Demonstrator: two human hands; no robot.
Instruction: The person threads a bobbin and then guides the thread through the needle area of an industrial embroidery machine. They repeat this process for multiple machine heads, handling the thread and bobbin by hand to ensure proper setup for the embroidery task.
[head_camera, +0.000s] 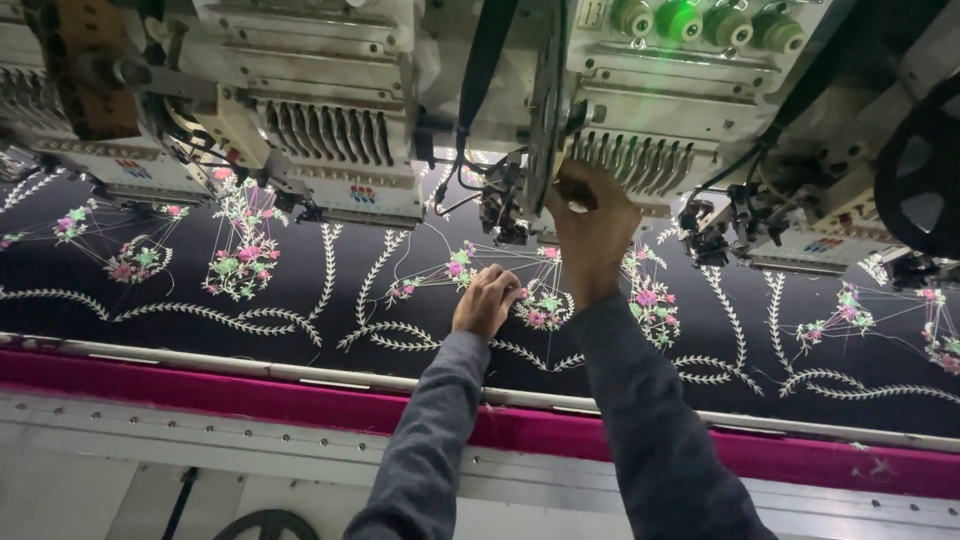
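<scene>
Two hands work over a stretch of dark embroidered fabric (300, 290), both in grey sleeves. The left hand (487, 300) rests knuckles-up on the cloth with its fingers curled under into a loose fist; whether anything is pinched inside it cannot be told. Right beside its fingertips lies a pink-and-green flower motif (540, 305), and pale leafy vines run off to either side of it. The right hand (590, 225) is raised just beyond the left one, fingers bunched at the needle row (640, 160) of the embroidery head (680, 90) above it (the fingertips are hidden against the machine, so what they grip is unclear). Beyond the left hand, farther to its left, a second embroidery head (330, 130) hangs over the fabric. Nearer the person than both hands, a magenta strip (200, 395) borders the cloth along a metal frame rail (200, 440).
</scene>
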